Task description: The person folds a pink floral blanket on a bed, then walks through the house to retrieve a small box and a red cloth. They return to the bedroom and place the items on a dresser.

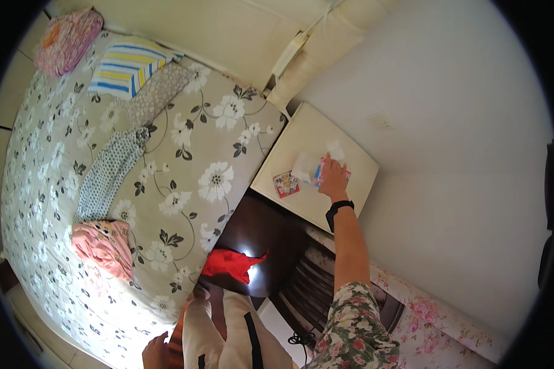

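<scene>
My right hand (333, 179), with a black band on its wrist, reaches out over the cream bedside cabinet (274, 159). Its fingers grip a pink and blue packet (320, 171), much of which they cover. White paper or tissue (303, 167) lies against the packet's left side, and another pale piece (335, 150) is just beyond my fingertips. Left of these, a small red-edged printed card or packet (286, 184) rests flat on the cabinet top. Low in the view, my left hand (156, 353) hangs beside the bed's edge, partly cut off; its palm is hidden.
A bed with a floral sheet (216, 181) fills the left, bearing a striped pillow (124, 64), a dotted cloth (111, 173) and pink clothing (104, 246). Below the cabinet, a red cloth (233, 265) lies on a dark wooden chair (263, 226). A black cable (301, 339) hangs nearby.
</scene>
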The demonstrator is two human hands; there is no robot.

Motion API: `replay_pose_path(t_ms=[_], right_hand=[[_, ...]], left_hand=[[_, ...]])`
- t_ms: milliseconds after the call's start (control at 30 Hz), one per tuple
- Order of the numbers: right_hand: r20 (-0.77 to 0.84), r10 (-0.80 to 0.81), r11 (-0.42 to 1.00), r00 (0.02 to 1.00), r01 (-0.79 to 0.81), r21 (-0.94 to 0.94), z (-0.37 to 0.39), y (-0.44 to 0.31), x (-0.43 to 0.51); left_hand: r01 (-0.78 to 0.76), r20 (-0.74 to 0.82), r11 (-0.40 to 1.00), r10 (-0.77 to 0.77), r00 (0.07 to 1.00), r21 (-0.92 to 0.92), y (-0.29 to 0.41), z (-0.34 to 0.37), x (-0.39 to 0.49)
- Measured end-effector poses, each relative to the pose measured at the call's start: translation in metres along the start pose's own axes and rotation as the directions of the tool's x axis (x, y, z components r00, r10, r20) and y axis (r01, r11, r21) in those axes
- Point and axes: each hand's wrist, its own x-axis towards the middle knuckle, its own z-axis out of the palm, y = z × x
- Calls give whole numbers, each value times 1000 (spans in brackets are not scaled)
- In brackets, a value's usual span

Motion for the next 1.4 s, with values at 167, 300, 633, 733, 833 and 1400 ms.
replay_pose_path(t_ms=[167,300,633,733,833,1400], right_hand=[[-334,277,919,901,-146,367,-43,-47,-75],[-51,-160,276,986,94,957,-86,-112,-196],[-22,-744,55,668,93,994,-50,-172,-217],[109,265,204,958,-167,965,0,-166,-128],[-283,339,776,897,-97,623,33,-149,-74],[-150,291,714,945,-111,691,67,-157,-42]], left_hand=[[-326,-76,944,322,944,-45,5,23,60],[-519,-162,757,499,851,-396,38,47,110],[38,185,356,390,902,-934,33,68,128],[111,218,334,300,929,-936,28,60,120],[14,142,394,295,945,-919,26,59,119],[-416,-259,655,328,909,-631,12,86,157]])
